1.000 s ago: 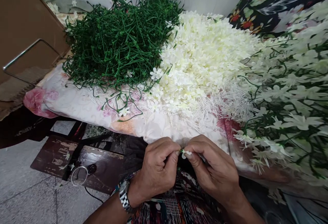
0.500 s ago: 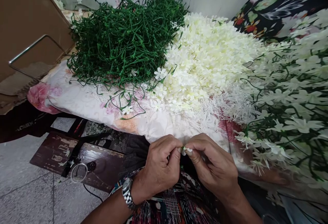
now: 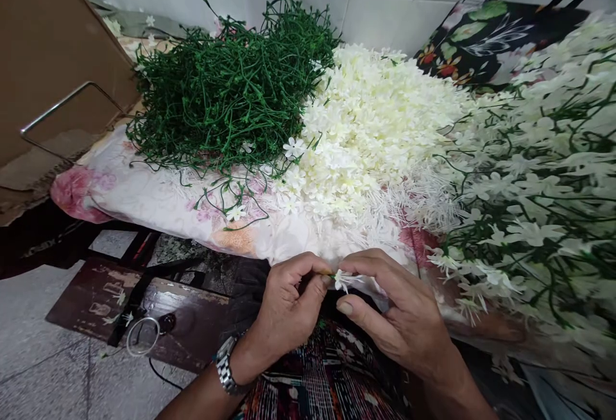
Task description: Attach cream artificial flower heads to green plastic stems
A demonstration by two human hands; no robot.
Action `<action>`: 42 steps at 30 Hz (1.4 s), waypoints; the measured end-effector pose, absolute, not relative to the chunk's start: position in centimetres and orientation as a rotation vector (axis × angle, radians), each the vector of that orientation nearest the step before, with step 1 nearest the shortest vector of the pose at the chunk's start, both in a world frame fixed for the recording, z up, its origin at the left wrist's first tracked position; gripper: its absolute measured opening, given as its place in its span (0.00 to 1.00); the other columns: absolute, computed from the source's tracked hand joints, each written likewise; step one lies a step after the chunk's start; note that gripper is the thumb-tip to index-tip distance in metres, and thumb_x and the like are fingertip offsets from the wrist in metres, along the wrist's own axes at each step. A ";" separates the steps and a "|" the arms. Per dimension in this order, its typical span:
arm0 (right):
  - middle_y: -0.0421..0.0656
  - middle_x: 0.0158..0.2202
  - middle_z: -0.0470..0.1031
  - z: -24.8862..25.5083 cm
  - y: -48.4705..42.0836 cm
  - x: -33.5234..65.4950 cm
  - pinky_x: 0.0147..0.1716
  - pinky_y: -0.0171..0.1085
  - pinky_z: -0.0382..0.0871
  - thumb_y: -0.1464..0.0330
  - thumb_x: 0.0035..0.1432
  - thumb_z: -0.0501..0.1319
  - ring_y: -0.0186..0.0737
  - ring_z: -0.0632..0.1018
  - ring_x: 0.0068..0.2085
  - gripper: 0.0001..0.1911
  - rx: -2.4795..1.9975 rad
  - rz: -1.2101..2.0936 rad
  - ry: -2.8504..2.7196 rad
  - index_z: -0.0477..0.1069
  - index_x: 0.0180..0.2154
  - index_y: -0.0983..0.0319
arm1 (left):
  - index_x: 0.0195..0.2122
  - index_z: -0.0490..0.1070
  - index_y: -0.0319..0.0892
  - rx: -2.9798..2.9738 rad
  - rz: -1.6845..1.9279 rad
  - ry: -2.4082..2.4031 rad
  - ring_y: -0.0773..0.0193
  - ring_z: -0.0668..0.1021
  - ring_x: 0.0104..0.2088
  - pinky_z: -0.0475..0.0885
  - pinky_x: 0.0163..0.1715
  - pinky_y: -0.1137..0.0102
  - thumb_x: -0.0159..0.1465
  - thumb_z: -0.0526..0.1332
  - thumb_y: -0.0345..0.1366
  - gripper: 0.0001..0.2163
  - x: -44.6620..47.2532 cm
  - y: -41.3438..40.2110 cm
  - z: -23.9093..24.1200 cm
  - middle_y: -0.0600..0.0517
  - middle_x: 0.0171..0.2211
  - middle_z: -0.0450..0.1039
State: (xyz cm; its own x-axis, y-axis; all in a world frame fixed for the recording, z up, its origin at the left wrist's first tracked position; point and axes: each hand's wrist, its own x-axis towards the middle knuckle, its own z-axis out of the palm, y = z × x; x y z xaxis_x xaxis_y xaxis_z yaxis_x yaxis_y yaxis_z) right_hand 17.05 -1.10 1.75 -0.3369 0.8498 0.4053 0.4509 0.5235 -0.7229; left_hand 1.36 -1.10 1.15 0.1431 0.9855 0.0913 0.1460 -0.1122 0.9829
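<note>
My left hand [image 3: 289,304] and my right hand [image 3: 399,317] meet at the lower middle, both pinched on one small white artificial flower [image 3: 343,279] with a thin green stem between the fingertips. A metal watch [image 3: 224,369] sits on my left wrist. Behind the hands, on a flowered cloth [image 3: 158,199], lie a tangled heap of green plastic stems [image 3: 231,96] and a large heap of loose cream flower heads [image 3: 380,125]. White stamen pieces [image 3: 423,205] are strewn in front of the flowers.
Finished sprays of white flowers on green stems [image 3: 539,195] fill the right side. A dark floral bag [image 3: 486,38] leans on the tiled wall. A brown cardboard panel with a metal handle [image 3: 62,102] stands at left. A dark wooden board with a ring [image 3: 142,335] lies on the floor.
The hands stay together on the flower; my right fingers have loosened a little, showing more of the petals. The camera has tilted slightly.
</note>
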 end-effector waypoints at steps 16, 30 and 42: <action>0.46 0.36 0.71 1.3 -0.8 16.7 0.33 0.35 0.73 0.79 0.54 0.58 0.36 0.75 0.37 0.10 -1.008 0.429 -1.983 0.68 0.37 0.62 | 0.24 0.70 0.39 1.504 1.146 1.208 0.70 0.69 0.20 0.64 0.21 0.77 0.58 0.54 0.25 0.08 1.5 -1.1 1.1 0.55 0.19 0.68; 0.43 0.29 0.69 0.2 -0.8 16.0 0.29 0.32 0.70 0.79 0.57 0.53 0.34 0.73 0.31 0.07 -1.056 0.434 -1.949 0.64 0.35 0.62 | 0.24 0.67 0.40 1.662 1.188 1.299 0.71 0.68 0.20 0.63 0.22 0.77 0.58 0.53 0.24 0.08 2.1 -1.4 0.4 0.56 0.19 0.65; 0.42 0.28 0.69 -1.0 -1.0 15.3 0.27 0.31 0.69 0.81 0.56 0.53 0.32 0.72 0.30 0.09 -1.068 0.474 -1.844 0.64 0.36 0.62 | 0.25 0.65 0.40 1.735 1.227 1.387 0.71 0.68 0.20 0.63 0.22 0.76 0.58 0.53 0.23 0.08 2.6 -1.6 0.3 0.56 0.19 0.65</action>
